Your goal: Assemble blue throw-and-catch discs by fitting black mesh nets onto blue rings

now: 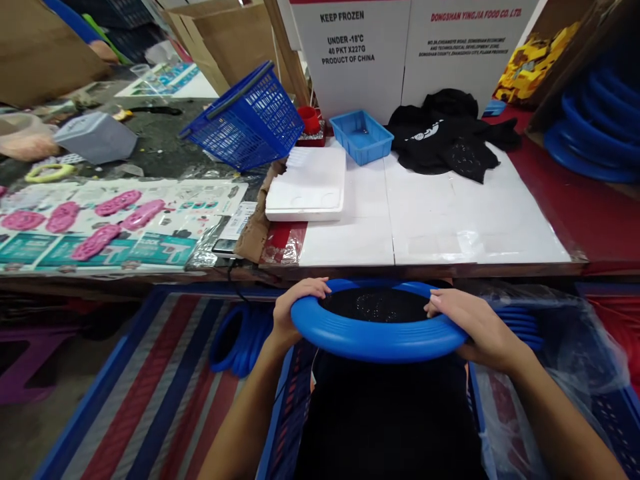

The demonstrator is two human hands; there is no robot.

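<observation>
A large blue plastic ring (380, 340) is held nearly level in front of my body, just below the table's front edge. My left hand (296, 308) grips its left side, fingers curled over the rim. On the opposite side my right hand (470, 321) is closed round the rim, its thumb on top. Black fabric (375, 305) with small sparkling dots shows within the ring; whether it is attached to the ring, I cannot tell. The undersides of both hands' grips are hidden.
On the white tabletop (445, 220) lie a white foam block (310, 190), a blue tray (363, 137) and black cloth (440, 133). A blue basket (250, 120) tilts at the left. More blue rings (595, 127) are stacked right; others (240, 340) lie below. Pink pieces (97, 241) lie left.
</observation>
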